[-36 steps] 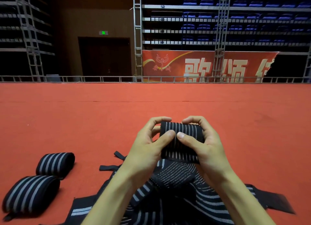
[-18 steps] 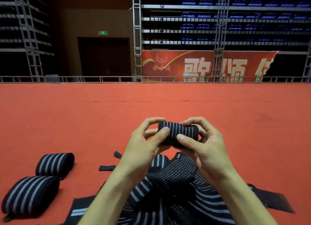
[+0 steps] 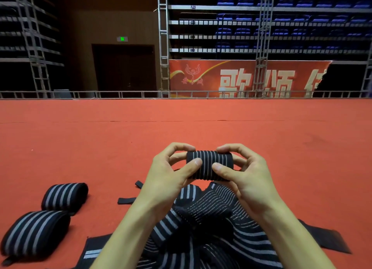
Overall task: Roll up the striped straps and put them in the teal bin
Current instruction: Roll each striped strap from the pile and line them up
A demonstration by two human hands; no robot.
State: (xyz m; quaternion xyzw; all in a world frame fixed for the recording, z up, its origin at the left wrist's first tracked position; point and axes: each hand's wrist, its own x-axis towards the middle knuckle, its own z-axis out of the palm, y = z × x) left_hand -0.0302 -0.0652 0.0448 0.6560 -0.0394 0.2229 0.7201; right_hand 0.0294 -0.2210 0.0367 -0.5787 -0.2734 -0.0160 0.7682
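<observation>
Step in hand is rolling: both hands hold a part-wound roll (image 3: 209,165) of striped strap in the air above the red carpet floor (image 3: 181,127). Left hand (image 3: 169,174) and right hand (image 3: 247,176) each pinch one end of the roll, thumbs on the near face, fingers (image 3: 177,148) curled over the far side. The strap's tail seems to run down into the loose strap pile (image 3: 201,228) under the wrists; the join is hidden. Two finished rolls (image 3: 64,196) lie on the floor at left, just beside each other. Teal bin not in view.

Next move, my judgement: wind in the rest under tension so the layers don't slacken, then fasten the end.

Material looks like stretchy woven elastic, black with thin pale stripes. The roll is a squat, soft, ribbed cylinder. The pile is limp and crumpled, with flat plain black tabs (image 3: 126,200) sticking out.
</observation>
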